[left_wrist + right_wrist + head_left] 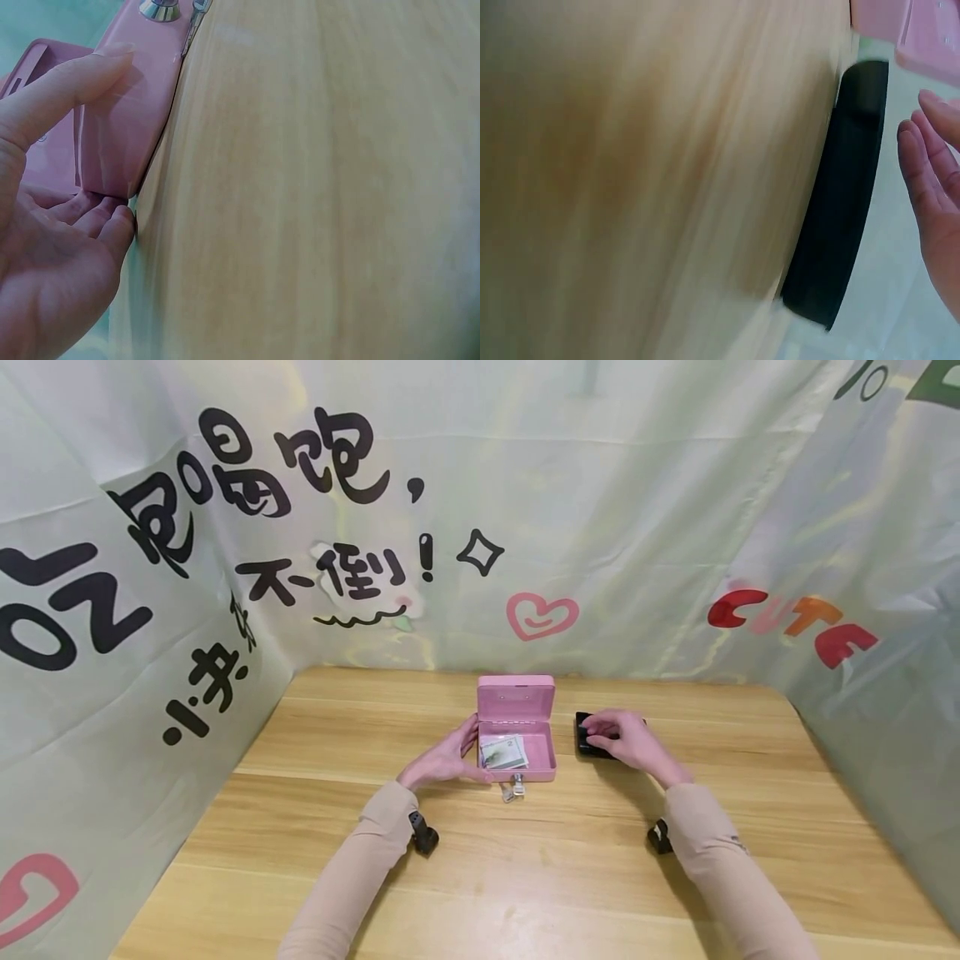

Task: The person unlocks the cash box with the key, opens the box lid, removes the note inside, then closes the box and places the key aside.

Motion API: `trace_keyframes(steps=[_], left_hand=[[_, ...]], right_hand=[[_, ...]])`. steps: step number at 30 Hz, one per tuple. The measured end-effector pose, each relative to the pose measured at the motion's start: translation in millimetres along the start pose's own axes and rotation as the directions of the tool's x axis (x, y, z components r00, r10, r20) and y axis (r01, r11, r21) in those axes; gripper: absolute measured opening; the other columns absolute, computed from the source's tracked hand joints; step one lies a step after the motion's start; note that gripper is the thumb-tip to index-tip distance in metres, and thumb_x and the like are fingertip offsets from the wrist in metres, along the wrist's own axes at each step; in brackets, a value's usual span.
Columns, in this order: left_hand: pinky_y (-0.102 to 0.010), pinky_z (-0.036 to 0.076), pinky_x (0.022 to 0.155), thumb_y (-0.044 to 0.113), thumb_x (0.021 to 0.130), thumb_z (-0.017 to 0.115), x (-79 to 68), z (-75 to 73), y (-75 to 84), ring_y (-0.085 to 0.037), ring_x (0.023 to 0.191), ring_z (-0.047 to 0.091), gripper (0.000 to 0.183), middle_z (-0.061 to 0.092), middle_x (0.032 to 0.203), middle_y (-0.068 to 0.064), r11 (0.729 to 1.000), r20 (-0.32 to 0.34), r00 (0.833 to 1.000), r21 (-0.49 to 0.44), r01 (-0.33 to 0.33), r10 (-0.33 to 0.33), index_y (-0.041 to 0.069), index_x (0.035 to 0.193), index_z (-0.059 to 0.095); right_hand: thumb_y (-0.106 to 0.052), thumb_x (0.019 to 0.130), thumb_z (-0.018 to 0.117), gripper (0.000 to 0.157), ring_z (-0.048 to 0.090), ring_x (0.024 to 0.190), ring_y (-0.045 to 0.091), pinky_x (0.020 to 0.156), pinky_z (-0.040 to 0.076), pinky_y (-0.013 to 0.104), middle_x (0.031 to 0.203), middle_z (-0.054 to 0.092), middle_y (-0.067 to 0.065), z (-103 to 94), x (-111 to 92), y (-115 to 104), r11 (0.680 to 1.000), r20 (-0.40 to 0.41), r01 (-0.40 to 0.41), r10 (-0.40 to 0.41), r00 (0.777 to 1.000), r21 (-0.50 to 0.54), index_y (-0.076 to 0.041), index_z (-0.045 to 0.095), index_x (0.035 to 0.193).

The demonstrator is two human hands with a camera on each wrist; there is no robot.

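Observation:
A small pink cash box [540, 774] stands on the table with its lid [516, 702] raised. Paper notes [504, 752] lie inside it. Keys [508, 792] hang at the lock on its front. My left hand [444, 758] holds the box at its left front corner; in the left wrist view the thumb [79, 81] lies on the front face and the fingers curve against the side. Just right of the box is a black tray-like case [836, 202]. Over it hovers my right hand [621, 735], fingers loosely bent, nothing visible between thumb and fingertips in the right wrist view.
The wooden table [555, 877] reaches back to a printed cloth [637, 527], which also hangs along both sides. Dark wrist cameras [423, 835] sit on both sleeves.

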State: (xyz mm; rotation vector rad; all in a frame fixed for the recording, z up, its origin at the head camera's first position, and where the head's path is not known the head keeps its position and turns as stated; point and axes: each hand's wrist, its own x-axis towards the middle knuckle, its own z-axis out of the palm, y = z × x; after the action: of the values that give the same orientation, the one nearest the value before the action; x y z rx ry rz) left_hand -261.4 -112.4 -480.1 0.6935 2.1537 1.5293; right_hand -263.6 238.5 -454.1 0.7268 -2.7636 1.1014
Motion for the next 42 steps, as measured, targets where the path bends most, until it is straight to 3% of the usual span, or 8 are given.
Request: trace_keyframes(steps=[7,14,22,32,42], left_hand=[[-0.045,0.014,0.132,0.002,0.074,0.085,-0.1,-0.1,1.6,-0.032,0.158,0.016,0.123,0.012,0.171,-0.014,1.0,-0.004,1.0,-0.006,0.009,-0.009,0.011,0.163,0.0],[-0.047,0.014,0.132,0.0,0.074,0.084,0.2,0.5,1.0,-0.034,0.157,0.016,0.123,0.012,0.171,-0.015,1.0,-0.002,1.0,-0.019,0.002,-0.002,0.011,0.163,0.0],[-0.045,0.014,0.132,0.0,0.074,0.084,-0.6,0.7,1.4,-0.032,0.158,0.015,0.123,0.013,0.171,-0.014,1.0,-0.001,1.0,-0.016,0.008,-0.008,0.011,0.163,0.0],[-0.045,0.015,0.132,-0.002,0.074,0.083,-1.0,1.8,2.6,-0.033,0.158,0.016,0.122,0.015,0.17,-0.014,1.0,0.001,1.0,-0.027,0.01,-0.01,0.011,0.163,0.001],[-0.047,0.016,0.132,-0.001,0.074,0.084,0.2,1.3,2.1,-0.034,0.157,0.018,0.122,0.015,0.17,-0.015,1.0,-0.001,1.0,-0.014,0.004,-0.004,0.011,0.163,0.002]], right_hand=[[0.003,0.088,0.071,0.024,0.07,0.086,0.021,0.077,0.063,0.026,0.097,0.074,0.02,14.3,7,-22,0.997,0.004,0.04,-0.041,0.999,0.06,0.008,0.071,0.111],[0.001,0.088,0.072,0.024,0.07,0.085,0.022,0.077,0.063,0.029,0.097,0.075,0.016,27.0,15,-41,0.996,0.031,0.082,-0.084,0.996,0.043,0.006,0.072,0.111],[0.0,0.089,0.069,0.025,0.073,0.091,0.026,0.086,0.064,0.035,0.101,0.075,0.018,41.8,24,-57,0.991,0.094,0.092,-0.102,0.99,0.102,0.005,0.071,0.114],[0.001,0.09,0.068,0.032,0.073,0.101,0.035,0.09,0.064,0.039,0.111,0.072,0.024,52.5,33,-65,0.987,0.142,0.087,-0.106,0.984,0.135,0.009,0.066,0.121],[0.0,0.089,0.069,0.035,0.071,0.111,0.035,0.1,0.059,0.046,0.12,0.072,0.022,59.0,40,-63,0.992,0.132,0.103,-0.112,0.985,0.073,0.006,0.066,0.124]])
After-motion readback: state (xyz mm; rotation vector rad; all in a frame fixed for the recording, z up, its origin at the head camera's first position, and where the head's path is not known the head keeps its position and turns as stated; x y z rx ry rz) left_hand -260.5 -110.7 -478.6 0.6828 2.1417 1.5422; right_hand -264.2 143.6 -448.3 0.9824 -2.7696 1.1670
